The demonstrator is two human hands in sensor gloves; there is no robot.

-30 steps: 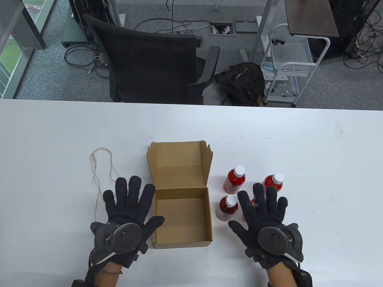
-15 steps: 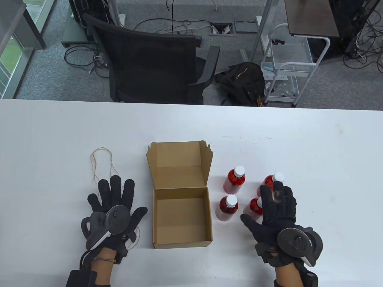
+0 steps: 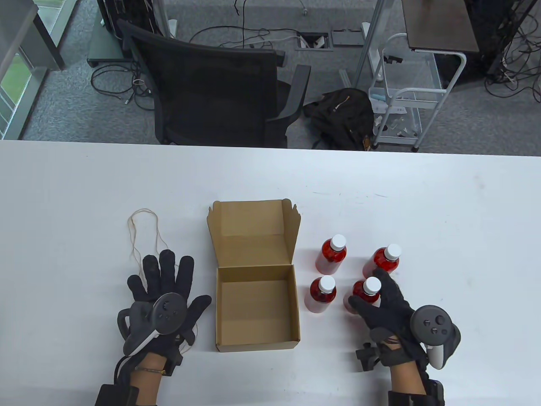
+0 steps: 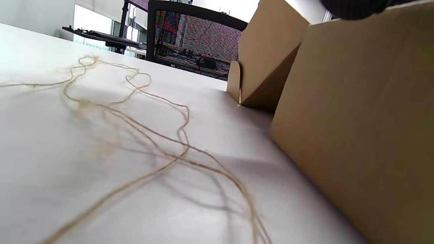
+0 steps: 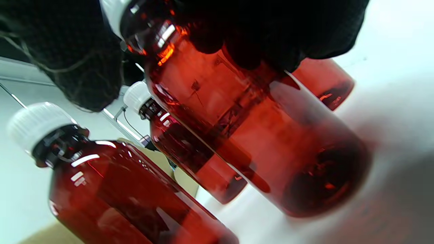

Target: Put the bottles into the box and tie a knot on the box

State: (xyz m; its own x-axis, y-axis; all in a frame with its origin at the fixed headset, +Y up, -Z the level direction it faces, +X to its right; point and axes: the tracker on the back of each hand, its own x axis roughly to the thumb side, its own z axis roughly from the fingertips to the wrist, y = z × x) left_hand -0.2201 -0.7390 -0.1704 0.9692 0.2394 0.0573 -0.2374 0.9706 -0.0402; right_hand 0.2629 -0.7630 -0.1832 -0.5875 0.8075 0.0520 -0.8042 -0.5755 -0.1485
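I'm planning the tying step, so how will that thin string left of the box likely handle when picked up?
The string lies in loose, wavy loops on the table, so it is probably limp and will dangle rather than hold shape. Its strands cross each other, so it may tangle. It looks very thin, likely hard to pinch with the gloved left hand.

Gloved fingers [image 5: 271,37] around the nearest red bottle [image 5: 251,135], three more bottles [image 5: 118,196] close behind.
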